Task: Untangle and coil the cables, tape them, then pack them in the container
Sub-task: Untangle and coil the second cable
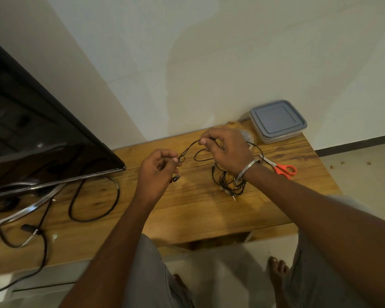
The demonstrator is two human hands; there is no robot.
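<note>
A thin black cable [188, 148] stretches between both hands above the wooden table [200, 210]. My left hand [157, 172] pinches it at a small knot, and a plug dangles just below that hand. My right hand [226, 150] pinches the cable higher up, with a loop hanging under its fingers. The rest of the cable lies in a tangled bundle [230, 184] on the table under my right wrist. A roll of clear tape [248, 136] sits behind my right hand, partly hidden. The lidded grey plastic container [278, 121] stands at the table's back right corner.
Orange-handled scissors [280, 167] lie right of my wrist. A black television [31, 130] stands on the table's left part, with its thicker black cables [93, 201] looping in front of it. Below the table's front edge are my legs and bare feet on a tiled floor.
</note>
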